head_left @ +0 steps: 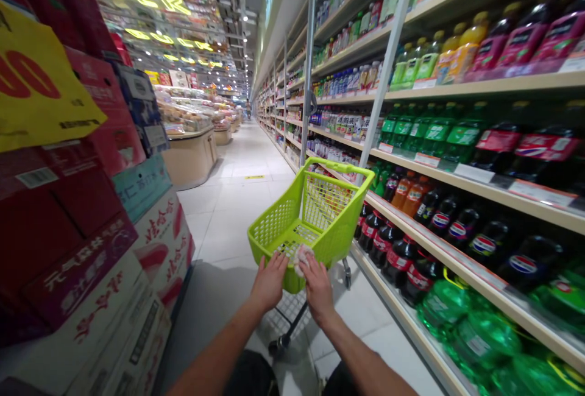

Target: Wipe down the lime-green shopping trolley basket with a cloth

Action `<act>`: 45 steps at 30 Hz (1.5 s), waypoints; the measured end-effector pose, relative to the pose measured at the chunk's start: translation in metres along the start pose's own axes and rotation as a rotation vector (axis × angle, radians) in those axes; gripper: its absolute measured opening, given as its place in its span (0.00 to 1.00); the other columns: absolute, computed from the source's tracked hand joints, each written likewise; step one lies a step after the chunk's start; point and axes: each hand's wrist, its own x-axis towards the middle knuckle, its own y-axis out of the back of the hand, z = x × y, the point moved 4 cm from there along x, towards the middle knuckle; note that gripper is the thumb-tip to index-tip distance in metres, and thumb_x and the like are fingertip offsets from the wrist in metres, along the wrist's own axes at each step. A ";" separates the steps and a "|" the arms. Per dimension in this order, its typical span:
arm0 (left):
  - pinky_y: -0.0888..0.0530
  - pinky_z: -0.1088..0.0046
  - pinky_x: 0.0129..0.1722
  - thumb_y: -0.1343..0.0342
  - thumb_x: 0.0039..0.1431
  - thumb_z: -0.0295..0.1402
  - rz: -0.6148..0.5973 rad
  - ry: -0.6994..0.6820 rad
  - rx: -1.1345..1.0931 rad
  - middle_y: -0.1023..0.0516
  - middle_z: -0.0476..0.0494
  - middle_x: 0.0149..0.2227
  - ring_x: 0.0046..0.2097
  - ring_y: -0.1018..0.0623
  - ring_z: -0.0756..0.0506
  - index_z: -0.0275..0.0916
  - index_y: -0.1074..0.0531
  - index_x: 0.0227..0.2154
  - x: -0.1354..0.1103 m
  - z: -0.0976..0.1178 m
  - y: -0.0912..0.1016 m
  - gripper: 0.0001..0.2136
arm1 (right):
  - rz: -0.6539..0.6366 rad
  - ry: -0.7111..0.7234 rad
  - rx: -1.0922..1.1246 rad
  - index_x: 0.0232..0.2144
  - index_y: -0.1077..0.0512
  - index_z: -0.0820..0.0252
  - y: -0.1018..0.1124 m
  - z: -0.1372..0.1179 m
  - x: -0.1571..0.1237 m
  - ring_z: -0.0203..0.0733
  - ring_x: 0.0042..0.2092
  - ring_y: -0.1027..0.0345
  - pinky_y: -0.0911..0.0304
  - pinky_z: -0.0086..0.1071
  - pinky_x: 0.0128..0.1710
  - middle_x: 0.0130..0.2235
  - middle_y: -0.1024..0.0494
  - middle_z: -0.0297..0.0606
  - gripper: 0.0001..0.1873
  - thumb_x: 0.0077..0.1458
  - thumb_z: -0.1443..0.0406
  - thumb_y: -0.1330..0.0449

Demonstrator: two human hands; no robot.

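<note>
A lime-green plastic shopping cart (274, 225) with perforated basket walls stands in the aisle straight in front of me. Its basket holds nothing that I can see. My left hand (269, 281) is at the near rim of the basket, with the fingers hooked over the edge and the thumb on the outer side. Beside it, my right hand (319, 286) presses a crumpled pale cloth (302, 257) against the same rim. The cart's dark leg and front wheel (281, 342) show below the basket.
Shelves of bottled drinks (457, 134) line the right side, close to the cart. Stacked drink cartons (150, 237) stand at the left. Farther along, a rounded display counter (192, 155) carries packaged goods. The white tiled aisle (237, 189) runs ahead.
</note>
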 end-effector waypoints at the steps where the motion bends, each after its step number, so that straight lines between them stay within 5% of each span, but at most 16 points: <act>1: 0.53 0.54 0.58 0.60 0.45 0.20 0.000 -0.018 -0.016 0.45 0.44 0.60 0.61 0.49 0.45 0.36 0.47 0.56 0.002 0.006 0.000 0.31 | 0.032 -0.007 -0.006 0.48 0.34 0.57 -0.005 -0.002 -0.012 0.41 0.57 0.46 0.47 0.43 0.52 0.54 0.35 0.43 0.26 0.49 0.77 0.56; 4: 0.50 0.57 0.58 0.61 0.46 0.20 -0.009 -0.053 -0.068 0.43 0.45 0.59 0.61 0.47 0.45 0.37 0.45 0.55 0.008 0.020 0.001 0.29 | 0.047 -0.037 -0.049 0.48 0.33 0.58 -0.015 0.002 -0.043 0.42 0.55 0.43 0.45 0.42 0.51 0.53 0.34 0.45 0.25 0.50 0.77 0.56; 10: 0.50 0.60 0.59 0.60 0.47 0.20 -0.081 -0.137 -0.098 0.43 0.46 0.59 0.60 0.45 0.48 0.39 0.46 0.56 0.018 0.024 0.010 0.29 | -0.183 -0.085 -0.051 0.42 0.29 0.54 -0.003 0.025 -0.079 0.42 0.49 0.35 0.42 0.41 0.48 0.49 0.29 0.40 0.24 0.51 0.77 0.57; 16: 0.54 0.52 0.58 0.63 0.46 0.17 -0.043 0.033 0.019 0.46 0.40 0.60 0.61 0.49 0.44 0.34 0.46 0.56 0.019 -0.007 0.011 0.30 | 0.084 -0.093 -0.077 0.49 0.35 0.58 0.039 0.022 -0.050 0.41 0.59 0.51 0.51 0.44 0.54 0.55 0.37 0.42 0.25 0.52 0.76 0.58; 23: 0.54 0.55 0.58 0.63 0.48 0.18 -0.039 -0.047 -0.030 0.45 0.43 0.60 0.61 0.47 0.47 0.38 0.47 0.56 0.016 0.000 0.008 0.29 | -0.119 -0.045 -0.078 0.43 0.30 0.53 -0.001 0.016 -0.087 0.40 0.49 0.35 0.45 0.41 0.49 0.47 0.27 0.38 0.26 0.48 0.79 0.56; 30: 0.52 0.51 0.58 0.64 0.47 0.16 -0.023 0.006 -0.091 0.42 0.44 0.58 0.61 0.48 0.47 0.37 0.43 0.54 0.015 -0.021 0.009 0.29 | 0.090 0.051 -0.056 0.49 0.35 0.58 0.029 -0.006 -0.018 0.42 0.59 0.52 0.55 0.45 0.54 0.54 0.36 0.43 0.24 0.52 0.76 0.57; 36: 0.45 0.58 0.58 0.59 0.46 0.18 0.028 -0.011 -0.309 0.41 0.43 0.58 0.60 0.45 0.46 0.36 0.45 0.55 0.017 -0.016 0.003 0.29 | -0.109 0.150 -0.083 0.43 0.30 0.53 -0.020 -0.030 -0.055 0.41 0.50 0.37 0.48 0.40 0.49 0.47 0.27 0.36 0.23 0.51 0.78 0.55; 42: 0.45 0.66 0.59 0.60 0.43 0.18 0.078 0.020 -0.456 0.41 0.44 0.58 0.60 0.45 0.49 0.35 0.46 0.56 0.018 -0.016 0.000 0.32 | 0.049 0.056 -0.083 0.49 0.36 0.59 0.005 -0.031 -0.027 0.45 0.57 0.49 0.51 0.41 0.49 0.54 0.36 0.43 0.24 0.52 0.76 0.56; 45: 0.46 0.68 0.59 0.59 0.43 0.18 0.066 0.030 -0.441 0.43 0.40 0.59 0.61 0.47 0.48 0.31 0.47 0.56 0.016 -0.012 0.000 0.31 | -0.023 0.042 -0.121 0.46 0.33 0.56 -0.007 -0.031 -0.026 0.46 0.53 0.43 0.49 0.39 0.46 0.51 0.32 0.42 0.21 0.53 0.75 0.53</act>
